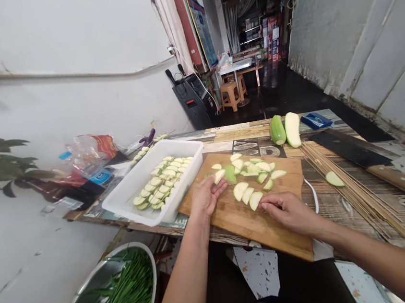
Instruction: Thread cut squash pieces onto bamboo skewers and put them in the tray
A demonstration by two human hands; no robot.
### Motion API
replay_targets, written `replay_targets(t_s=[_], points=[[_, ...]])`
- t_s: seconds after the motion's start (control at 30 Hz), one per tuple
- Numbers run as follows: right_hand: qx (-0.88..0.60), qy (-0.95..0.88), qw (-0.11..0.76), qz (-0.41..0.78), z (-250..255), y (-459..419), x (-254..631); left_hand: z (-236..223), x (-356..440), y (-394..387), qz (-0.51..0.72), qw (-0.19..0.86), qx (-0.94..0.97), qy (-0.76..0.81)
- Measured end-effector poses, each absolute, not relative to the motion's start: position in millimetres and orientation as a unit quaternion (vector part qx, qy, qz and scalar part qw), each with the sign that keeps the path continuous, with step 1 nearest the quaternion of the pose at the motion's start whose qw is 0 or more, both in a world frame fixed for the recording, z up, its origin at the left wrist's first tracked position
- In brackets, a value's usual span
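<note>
My left hand (207,197) pinches a pale half-round zucchini slice (219,175) above the left part of the wooden cutting board (227,216). The fingers of my right hand (288,212) are closed at the end of a row of three zucchini slices (248,195), lined up as on a skewer; the stick itself is mostly hidden by the slices and fingers. Loose green-edged slices (262,166) lie scattered behind both hands on the board. Left of the board, a white plastic tray (188,191) holds several rows of skewered slices (162,181).
Bamboo skewers (351,193) lie right of the board, one slice (334,179) on them. Beyond are a cleaver (354,147), zucchini halves (292,130) and a blue packet (316,120). A metal bowl of green stalks (150,258) stands lower left; a plastic bottle (96,170) lies behind the tray.
</note>
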State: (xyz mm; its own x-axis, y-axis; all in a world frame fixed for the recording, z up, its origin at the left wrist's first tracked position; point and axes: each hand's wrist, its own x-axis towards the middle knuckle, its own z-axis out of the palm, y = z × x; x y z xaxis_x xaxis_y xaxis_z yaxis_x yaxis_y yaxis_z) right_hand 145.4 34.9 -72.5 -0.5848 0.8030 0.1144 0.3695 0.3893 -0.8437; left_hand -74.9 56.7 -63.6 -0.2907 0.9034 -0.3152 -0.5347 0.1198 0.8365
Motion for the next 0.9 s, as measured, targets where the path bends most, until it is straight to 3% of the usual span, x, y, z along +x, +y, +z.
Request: replay_targets(t_s=[0.23,0.6,0.9], points=[[-0.365,-0.795,0.274,0.400,-76.1,34.9,145.3,-63.7,-68.5,61.3,0.636,0.582,0.181,0.474],[-0.377,-0.799,0.277,0.377,-75.3,31.7,145.6,-55.0,-55.1,68.1,0.655,0.643,0.004,0.397],[-0.370,-0.797,0.293,0.377,-76.6,30.7,144.9,-52.4,-46.3,65.5,0.693,0.602,0.047,0.393]])
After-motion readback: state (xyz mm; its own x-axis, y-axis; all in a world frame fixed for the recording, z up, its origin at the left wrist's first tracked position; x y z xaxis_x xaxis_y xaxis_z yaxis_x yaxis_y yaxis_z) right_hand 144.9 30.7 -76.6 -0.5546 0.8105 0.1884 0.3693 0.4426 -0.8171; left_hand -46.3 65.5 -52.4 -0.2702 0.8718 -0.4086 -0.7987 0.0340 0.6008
